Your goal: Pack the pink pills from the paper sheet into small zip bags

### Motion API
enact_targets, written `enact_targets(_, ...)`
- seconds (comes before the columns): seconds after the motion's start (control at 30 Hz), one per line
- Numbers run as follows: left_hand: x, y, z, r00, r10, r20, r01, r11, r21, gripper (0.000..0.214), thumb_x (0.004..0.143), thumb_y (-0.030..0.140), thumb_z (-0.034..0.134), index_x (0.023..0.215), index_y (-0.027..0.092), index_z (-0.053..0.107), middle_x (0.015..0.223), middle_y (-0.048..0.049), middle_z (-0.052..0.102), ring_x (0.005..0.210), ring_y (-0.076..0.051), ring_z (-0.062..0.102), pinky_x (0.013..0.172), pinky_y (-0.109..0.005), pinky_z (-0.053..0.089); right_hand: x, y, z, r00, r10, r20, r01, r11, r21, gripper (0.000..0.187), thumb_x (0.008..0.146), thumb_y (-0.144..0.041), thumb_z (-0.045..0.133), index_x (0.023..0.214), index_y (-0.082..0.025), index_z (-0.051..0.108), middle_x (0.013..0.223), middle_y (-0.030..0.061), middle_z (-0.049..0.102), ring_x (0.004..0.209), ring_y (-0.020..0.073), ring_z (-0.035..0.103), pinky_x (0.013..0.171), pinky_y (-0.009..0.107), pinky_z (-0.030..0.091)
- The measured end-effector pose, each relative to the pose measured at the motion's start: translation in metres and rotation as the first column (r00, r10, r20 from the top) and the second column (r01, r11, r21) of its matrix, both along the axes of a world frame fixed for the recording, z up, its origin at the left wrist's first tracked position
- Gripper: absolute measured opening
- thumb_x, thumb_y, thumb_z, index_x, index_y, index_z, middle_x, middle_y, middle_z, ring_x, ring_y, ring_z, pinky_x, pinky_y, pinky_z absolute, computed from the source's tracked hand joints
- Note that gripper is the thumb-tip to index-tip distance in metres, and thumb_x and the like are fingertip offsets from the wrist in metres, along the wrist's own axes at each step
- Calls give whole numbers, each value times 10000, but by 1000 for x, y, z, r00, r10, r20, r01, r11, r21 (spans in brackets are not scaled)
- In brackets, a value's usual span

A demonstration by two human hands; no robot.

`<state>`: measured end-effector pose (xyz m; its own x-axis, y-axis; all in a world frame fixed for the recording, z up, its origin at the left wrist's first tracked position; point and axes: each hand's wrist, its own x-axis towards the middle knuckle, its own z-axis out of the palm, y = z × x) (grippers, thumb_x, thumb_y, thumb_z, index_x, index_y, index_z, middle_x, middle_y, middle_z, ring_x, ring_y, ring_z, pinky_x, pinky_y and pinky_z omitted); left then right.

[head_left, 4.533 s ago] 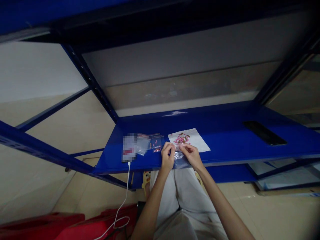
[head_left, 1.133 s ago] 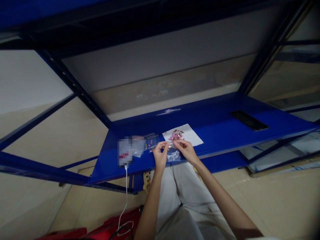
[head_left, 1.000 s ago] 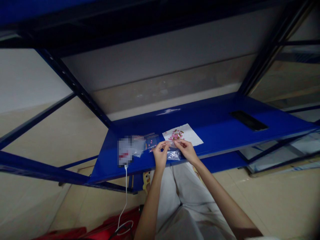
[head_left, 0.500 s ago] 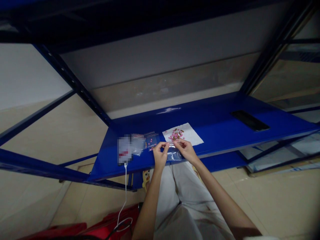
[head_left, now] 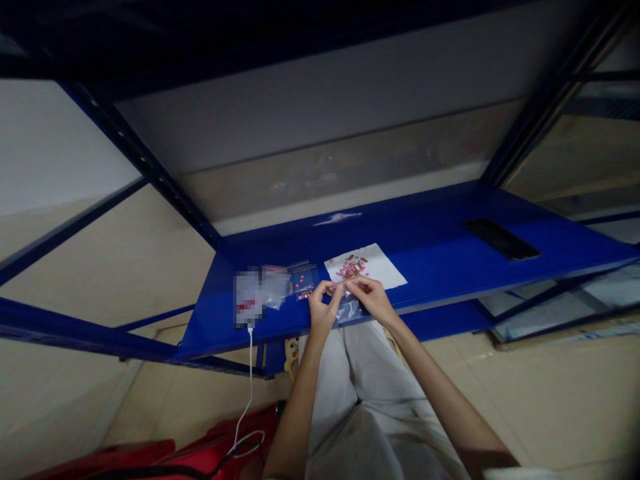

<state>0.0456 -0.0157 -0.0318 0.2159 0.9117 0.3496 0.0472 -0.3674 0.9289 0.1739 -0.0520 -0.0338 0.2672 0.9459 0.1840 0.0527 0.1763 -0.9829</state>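
Both my hands are over the front edge of a blue metal shelf (head_left: 430, 267). My left hand (head_left: 323, 310) and my right hand (head_left: 369, 298) pinch the top of a small clear zip bag (head_left: 349, 309) between finger and thumb. Behind them lies a white paper sheet (head_left: 380, 265) holding a heap of pink tablets and brown capsules (head_left: 351, 268). To the left lie small filled zip bags (head_left: 303, 281) and a clear bag (head_left: 276, 287). Beside those, a pixelated object (head_left: 249, 297) is unreadable.
A flat black object (head_left: 501, 239) lies at the shelf's right. A white cable (head_left: 249, 387) hangs from the pixelated object towards red items (head_left: 210, 453) on the tiled floor. My pale trousers (head_left: 360, 413) are below the shelf, and dark uprights frame it.
My hands have come closer together at the bag's top, and the bag now hangs crumpled and tilted to the right. The view has shifted slightly.
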Motion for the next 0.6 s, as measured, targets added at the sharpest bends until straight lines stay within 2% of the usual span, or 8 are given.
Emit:
enact_targets(0.1, 2, 0, 0, 1000, 9, -18, -9, 1000, -6, 231, 774, 346, 548, 680, 157, 644, 604, -13, 622, 581, -132, 567, 587, -235, 436, 0, 0, -2, 1000, -8, 26, 7, 999, 34, 253, 723, -422, 624, 777, -184, 687, 810, 50, 684, 767, 193, 611, 718, 315, 475)
enact_targets(0.27, 1, 1, -1, 995, 86, -43, -85, 996, 28, 256, 795, 326, 523, 662, 162, 668, 582, -15, 636, 553, -140, 579, 586, -248, 449, -1, 2, -3, 996, -72, -47, 73, 997, 13, 256, 702, -438, 636, 785, -202, 688, 881, 54, 696, 820, 205, 624, 751, 326, 479)
enact_targets(0.43, -1, 0, -4, 989, 115, -95, -106, 990, 92, 248, 805, 299, 515, 670, 166, 676, 570, -11, 618, 555, -138, 568, 589, -247, 433, -1, 3, -5, 990, -139, -9, 139, 990, -3, 273, 688, -451, 638, 713, -180, 666, 739, 44, 682, 683, 186, 612, 657, 305, 480)
enact_targets(0.6, 0, -2, -4, 986, 121, -117, -105, 985, 137, 253, 806, 297, 513, 658, 178, 679, 555, -5, 599, 547, -135, 550, 594, -249, 427, -1, 3, -7, 989, -148, 19, 148, 989, -14, 296, 695, -469, 619, 664, -175, 620, 634, 21, 634, 579, 159, 569, 572, 276, 456)
